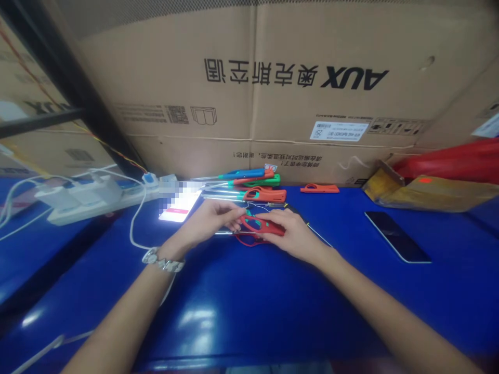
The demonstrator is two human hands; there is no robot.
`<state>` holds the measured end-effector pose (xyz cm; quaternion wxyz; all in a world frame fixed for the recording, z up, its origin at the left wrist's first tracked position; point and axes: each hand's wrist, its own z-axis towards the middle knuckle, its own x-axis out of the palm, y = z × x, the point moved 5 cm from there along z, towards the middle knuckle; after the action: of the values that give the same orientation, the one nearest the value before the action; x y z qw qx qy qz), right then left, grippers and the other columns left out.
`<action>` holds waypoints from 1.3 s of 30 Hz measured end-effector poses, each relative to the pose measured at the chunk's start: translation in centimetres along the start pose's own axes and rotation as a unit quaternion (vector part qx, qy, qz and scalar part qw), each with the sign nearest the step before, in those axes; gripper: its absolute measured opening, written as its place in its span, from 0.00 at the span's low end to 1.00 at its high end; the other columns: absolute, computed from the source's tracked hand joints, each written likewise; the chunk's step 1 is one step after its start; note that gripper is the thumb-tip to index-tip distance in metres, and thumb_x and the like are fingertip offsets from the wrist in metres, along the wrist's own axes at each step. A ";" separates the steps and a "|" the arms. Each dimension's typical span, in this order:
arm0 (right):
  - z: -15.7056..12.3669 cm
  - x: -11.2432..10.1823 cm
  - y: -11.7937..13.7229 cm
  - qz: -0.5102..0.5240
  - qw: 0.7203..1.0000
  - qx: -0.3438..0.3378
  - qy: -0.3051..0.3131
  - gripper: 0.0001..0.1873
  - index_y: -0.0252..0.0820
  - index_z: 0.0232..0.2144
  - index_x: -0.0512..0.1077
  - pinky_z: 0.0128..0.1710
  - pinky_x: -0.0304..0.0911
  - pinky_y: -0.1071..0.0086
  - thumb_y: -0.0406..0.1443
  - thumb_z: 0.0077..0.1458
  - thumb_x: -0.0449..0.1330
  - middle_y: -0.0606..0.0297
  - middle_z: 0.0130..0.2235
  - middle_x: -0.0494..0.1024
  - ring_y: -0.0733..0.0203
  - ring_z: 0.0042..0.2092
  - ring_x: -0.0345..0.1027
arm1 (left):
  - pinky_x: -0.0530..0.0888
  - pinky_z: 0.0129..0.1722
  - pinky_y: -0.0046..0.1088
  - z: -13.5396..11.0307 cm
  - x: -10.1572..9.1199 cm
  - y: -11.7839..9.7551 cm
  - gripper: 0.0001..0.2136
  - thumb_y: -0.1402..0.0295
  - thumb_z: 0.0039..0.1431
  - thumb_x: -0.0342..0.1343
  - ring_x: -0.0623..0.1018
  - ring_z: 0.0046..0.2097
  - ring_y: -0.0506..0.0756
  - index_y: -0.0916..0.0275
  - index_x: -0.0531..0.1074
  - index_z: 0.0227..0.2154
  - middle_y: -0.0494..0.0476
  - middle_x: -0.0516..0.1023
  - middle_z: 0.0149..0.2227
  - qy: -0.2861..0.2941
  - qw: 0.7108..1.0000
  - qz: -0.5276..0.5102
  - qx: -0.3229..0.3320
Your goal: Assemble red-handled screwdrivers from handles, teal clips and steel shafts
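My right hand (294, 232) is closed round the rear of a red gas lighter casing (267, 227) with green parts inside its opening. My left hand (218, 221) pinches at the casing's front end, next to a small green piece (248, 212); its fingertips partly hide what they grip. Under the hands lie another red part (245, 241) and a metal tube (223, 233) on the blue table. Just beyond, several long-nosed lighters lie side by side, among them an orange one (275, 195), a green one (268, 180) and a blue one (249, 173).
A separate orange casing (319, 188) lies by the cardboard box (249, 114). To the right are a dark phone (395, 236) and an open carton (421, 193). At left, a lit phone (175, 213) and a white power strip (93, 202) with trailing cables sit on the table.
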<state>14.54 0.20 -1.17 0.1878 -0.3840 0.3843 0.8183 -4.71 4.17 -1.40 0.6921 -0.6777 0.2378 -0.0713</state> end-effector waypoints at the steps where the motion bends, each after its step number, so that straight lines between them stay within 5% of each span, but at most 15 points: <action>1: 0.0 0.0 -0.1 0.010 1.000 0.004 0.007 0.20 0.48 0.52 0.75 0.47 0.67 0.61 0.43 0.57 0.66 0.61 0.45 0.81 0.54 0.46 0.75 | 0.77 0.34 0.25 0.0 0.0 0.0 0.15 0.55 0.56 0.64 0.79 0.29 0.50 0.64 0.80 0.32 0.54 0.81 0.26 0.008 1.000 0.004 -0.001; 9: 0.2 -0.3 -0.8 0.123 0.992 0.028 0.018 0.17 0.43 0.44 0.77 0.44 0.67 0.65 0.42 0.53 0.70 0.64 0.41 0.81 0.58 0.41 0.75 | 0.78 0.35 0.29 0.0 -0.6 0.2 0.17 0.53 0.55 0.63 0.80 0.30 0.52 0.64 0.79 0.32 0.55 0.82 0.27 0.030 0.998 0.047 0.003; 14: 0.7 0.4 -0.6 0.091 0.993 0.009 0.073 0.15 0.43 0.41 0.77 0.48 0.66 0.61 0.39 0.51 0.71 0.61 0.43 0.78 0.56 0.44 0.72 | 0.75 0.32 0.30 -0.2 -3.9 -0.2 0.19 0.50 0.61 0.56 0.78 0.30 0.54 0.63 0.78 0.29 0.57 0.80 0.27 -0.137 0.962 0.222 0.075; 16: 0.7 0.9 -0.4 0.061 0.994 0.003 0.091 0.15 0.43 0.40 0.77 0.51 0.65 0.57 0.38 0.50 0.72 0.60 0.45 0.77 0.54 0.47 0.70 | 0.73 0.32 0.30 -0.4 -4.4 -0.3 0.18 0.51 0.61 0.56 0.77 0.30 0.55 0.63 0.79 0.30 0.56 0.80 0.28 -0.158 0.945 0.268 0.096; 23: 0.4 2.0 -0.9 0.042 0.995 0.008 0.088 0.16 0.44 0.40 0.75 0.50 0.63 0.55 0.40 0.50 0.72 0.60 0.45 0.77 0.52 0.48 0.68 | 0.71 0.35 0.31 -0.5 -2.5 -0.3 0.13 0.57 0.59 0.58 0.77 0.33 0.56 0.61 0.82 0.31 0.57 0.83 0.31 -0.055 0.946 0.305 0.100; 34: 0.2 2.3 -0.9 0.048 0.995 0.011 0.090 0.15 0.43 0.41 0.76 0.52 0.63 0.54 0.40 0.51 0.71 0.60 0.44 0.78 0.52 0.48 0.68 | 0.72 0.41 0.31 -0.6 -1.1 0.0 0.11 0.61 0.51 0.66 0.79 0.39 0.57 0.58 0.83 0.37 0.57 0.82 0.38 0.053 0.953 0.284 0.096; 39: 0.1 2.2 -0.8 0.046 0.994 0.017 0.100 0.16 0.44 0.42 0.76 0.52 0.63 0.54 0.42 0.52 0.70 0.60 0.45 0.76 0.52 0.48 0.67 | 0.72 0.38 0.30 -0.2 -0.9 1.1 0.07 0.64 0.52 0.65 0.78 0.36 0.56 0.59 0.83 0.33 0.57 0.82 0.34 0.077 0.947 0.299 0.086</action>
<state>13.61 0.80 -3.27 0.1167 -0.4424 0.4321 0.7771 -5.83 4.45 -2.21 0.7169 -0.5060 0.4749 0.0666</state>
